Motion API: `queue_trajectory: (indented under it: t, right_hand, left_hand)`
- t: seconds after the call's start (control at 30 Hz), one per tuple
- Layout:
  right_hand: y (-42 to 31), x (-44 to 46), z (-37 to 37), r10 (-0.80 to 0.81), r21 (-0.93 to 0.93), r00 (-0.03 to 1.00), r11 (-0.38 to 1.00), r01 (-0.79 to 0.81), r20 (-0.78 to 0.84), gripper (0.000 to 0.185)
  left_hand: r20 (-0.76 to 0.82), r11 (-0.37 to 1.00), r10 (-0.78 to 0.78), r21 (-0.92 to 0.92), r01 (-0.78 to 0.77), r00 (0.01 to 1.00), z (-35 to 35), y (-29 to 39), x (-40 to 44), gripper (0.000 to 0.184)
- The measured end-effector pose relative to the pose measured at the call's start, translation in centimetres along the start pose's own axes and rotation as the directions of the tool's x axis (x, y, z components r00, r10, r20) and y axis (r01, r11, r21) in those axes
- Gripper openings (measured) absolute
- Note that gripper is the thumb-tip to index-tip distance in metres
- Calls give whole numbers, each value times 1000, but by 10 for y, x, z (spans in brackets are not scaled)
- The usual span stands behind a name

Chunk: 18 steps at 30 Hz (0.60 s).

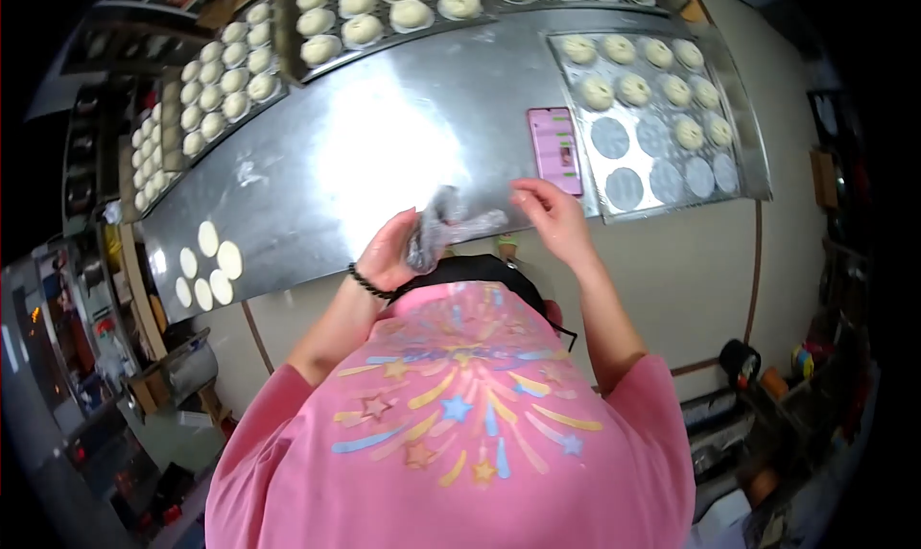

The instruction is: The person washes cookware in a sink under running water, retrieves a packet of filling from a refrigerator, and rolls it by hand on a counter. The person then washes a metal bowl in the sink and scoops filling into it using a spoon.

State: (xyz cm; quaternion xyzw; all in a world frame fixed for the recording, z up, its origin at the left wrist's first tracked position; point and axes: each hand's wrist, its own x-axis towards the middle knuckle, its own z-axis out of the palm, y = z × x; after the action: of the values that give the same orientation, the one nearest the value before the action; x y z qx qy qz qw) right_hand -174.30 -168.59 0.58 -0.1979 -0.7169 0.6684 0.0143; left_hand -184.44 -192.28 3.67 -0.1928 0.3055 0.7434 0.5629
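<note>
My left hand point(388, 254), with a dark beaded bracelet at the wrist, is closed on a crumpled clear plastic bag point(439, 231) at the table's near edge. The bag looks greyish, and I cannot make out whether anything is inside. To its right, my right hand point(554, 219) is raised, fingers loosely bent and apart, holding nothing. Just beyond that hand lies a phone point(555, 152) with a pink screen. Beside the phone, a metal tray point(628, 151) carries several pleated buns point(633, 90) and bare round paper liners point(624, 188).
Several flat dough rounds point(229, 259) lie at the left of the steel table point(499, 79). Trays of buns point(412, 14) line its far side, with more buns point(235, 79) at the far left. Shelves with goods point(163, 376) stand at the left.
</note>
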Motion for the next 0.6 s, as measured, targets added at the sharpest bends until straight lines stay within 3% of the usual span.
queue_trajectory:
  t: [0.07,0.17,0.23,0.37,0.5,0.6]
  right_hand:
    - [-25,10,21,-76,36,993,997,73,91,31]
    - [-46,22,34,-196,-98,941,968,230,274,45]
    - [-60,21,39,-192,-125,942,964,233,276,48]
    - [-70,14,55,-236,-247,935,921,302,264,57]
    - [-58,17,67,-148,-225,963,954,200,226,45]
    - [-42,20,65,-155,-228,981,957,179,118,29]
  left_hand:
    - [83,997,24,68,-29,996,-11,1,4,36]
    - [27,970,95,221,-99,995,8,5,1,31]
    - [-22,931,215,306,-198,976,16,5,-2,30]
    - [-76,895,269,389,-220,960,5,6,0,31]
    - [-111,919,287,310,-241,952,-8,2,8,31]
    - [-99,999,25,26,-23,995,-20,12,1,39]
